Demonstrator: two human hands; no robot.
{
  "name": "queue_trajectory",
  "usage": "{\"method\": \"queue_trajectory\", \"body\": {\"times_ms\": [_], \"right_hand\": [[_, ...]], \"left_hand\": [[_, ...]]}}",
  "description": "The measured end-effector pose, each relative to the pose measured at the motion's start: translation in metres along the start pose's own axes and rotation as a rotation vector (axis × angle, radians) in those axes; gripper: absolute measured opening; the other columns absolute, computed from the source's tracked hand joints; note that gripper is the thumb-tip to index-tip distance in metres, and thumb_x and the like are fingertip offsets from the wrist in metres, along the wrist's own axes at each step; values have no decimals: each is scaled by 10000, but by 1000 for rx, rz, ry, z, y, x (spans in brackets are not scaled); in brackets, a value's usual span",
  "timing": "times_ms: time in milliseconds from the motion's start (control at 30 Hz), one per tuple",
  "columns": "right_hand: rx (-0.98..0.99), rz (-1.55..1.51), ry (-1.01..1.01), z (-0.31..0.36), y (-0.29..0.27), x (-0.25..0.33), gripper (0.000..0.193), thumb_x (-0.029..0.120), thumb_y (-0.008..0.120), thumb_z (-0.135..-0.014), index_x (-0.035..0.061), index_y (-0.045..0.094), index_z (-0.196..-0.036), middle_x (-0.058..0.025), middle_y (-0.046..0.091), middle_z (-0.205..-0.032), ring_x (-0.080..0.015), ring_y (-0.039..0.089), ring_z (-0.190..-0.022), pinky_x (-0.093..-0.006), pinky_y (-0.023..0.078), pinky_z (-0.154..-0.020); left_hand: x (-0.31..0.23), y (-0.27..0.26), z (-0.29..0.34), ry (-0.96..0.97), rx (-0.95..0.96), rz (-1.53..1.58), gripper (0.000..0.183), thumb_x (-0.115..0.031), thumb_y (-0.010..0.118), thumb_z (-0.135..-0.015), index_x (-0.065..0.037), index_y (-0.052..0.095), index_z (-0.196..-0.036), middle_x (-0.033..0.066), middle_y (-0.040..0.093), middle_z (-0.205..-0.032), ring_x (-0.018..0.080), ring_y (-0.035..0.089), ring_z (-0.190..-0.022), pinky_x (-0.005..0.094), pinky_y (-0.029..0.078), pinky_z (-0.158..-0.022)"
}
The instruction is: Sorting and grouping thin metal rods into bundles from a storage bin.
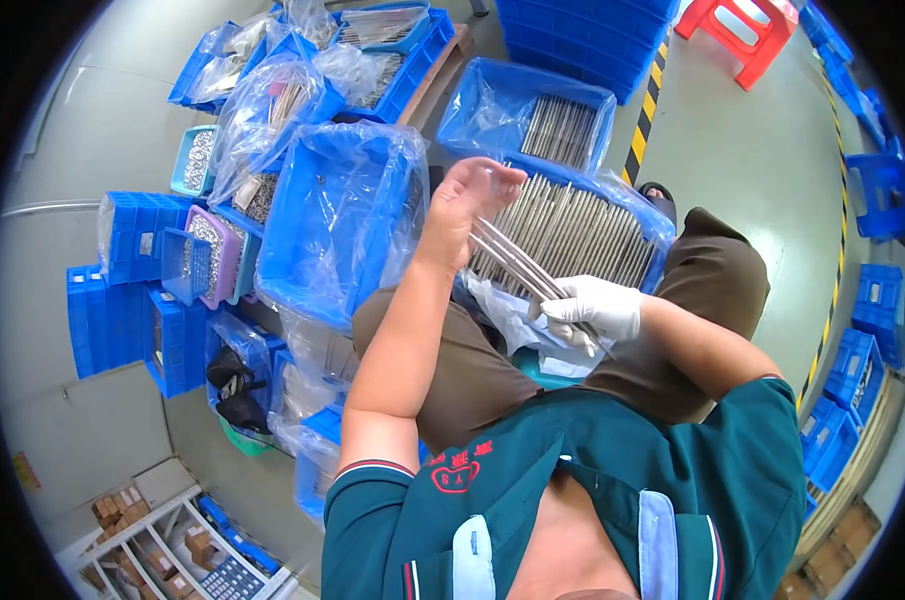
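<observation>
Two hands [462,200] — one glove [612,306] (one red stool [763,52]).

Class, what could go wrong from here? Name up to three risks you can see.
The thin metal rods fan slightly apart, so one might slip from the gloved right hand. The bare left hand, close to their ends, could get scratched. Loose plastic beneath might snag a rod.
</observation>
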State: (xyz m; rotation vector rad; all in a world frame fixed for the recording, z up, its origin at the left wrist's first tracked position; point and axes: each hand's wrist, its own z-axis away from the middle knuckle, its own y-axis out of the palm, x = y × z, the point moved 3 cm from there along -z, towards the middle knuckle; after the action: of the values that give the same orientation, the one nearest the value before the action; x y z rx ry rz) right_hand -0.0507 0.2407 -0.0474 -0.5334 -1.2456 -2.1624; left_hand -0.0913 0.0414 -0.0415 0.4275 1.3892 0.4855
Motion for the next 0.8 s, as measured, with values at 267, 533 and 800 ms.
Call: {"method": "queue_trajectory", "body": {"times_ms": [267,533,800], "right_hand": [[47,-836,156,-10,16,1,248,306,489,-942,64,506,-995,44,409,-634,-38,362,-486,-194,312,-411],[-240,-995,237,-11,9,-11,183,182,474,-934,23,500,-1021,-27,538,-726,-104,479,-556,-227,416,-470],[-387,-730,447,6,11,-31,199,250,513,-926,67,536,-1000,-6,530,-697,-115,503,-550,-237,396,-446]], "left_hand": [[44,10,-11,-469,547,-15,269,-257,558,-910,-14,551,-1024,148,630,-967,230,623,-961,320,506,-824],[142,-23,-26,-750,517,294,238,-242,542,-904,-15,571,-971,152,655,-916,298,660,-869,412,532,-802],[150,-36,-32,-804,482,244,236,-241,558,-901,-12,578,-952,149,656,-874,279,666,-834,371,543,-770]]}}
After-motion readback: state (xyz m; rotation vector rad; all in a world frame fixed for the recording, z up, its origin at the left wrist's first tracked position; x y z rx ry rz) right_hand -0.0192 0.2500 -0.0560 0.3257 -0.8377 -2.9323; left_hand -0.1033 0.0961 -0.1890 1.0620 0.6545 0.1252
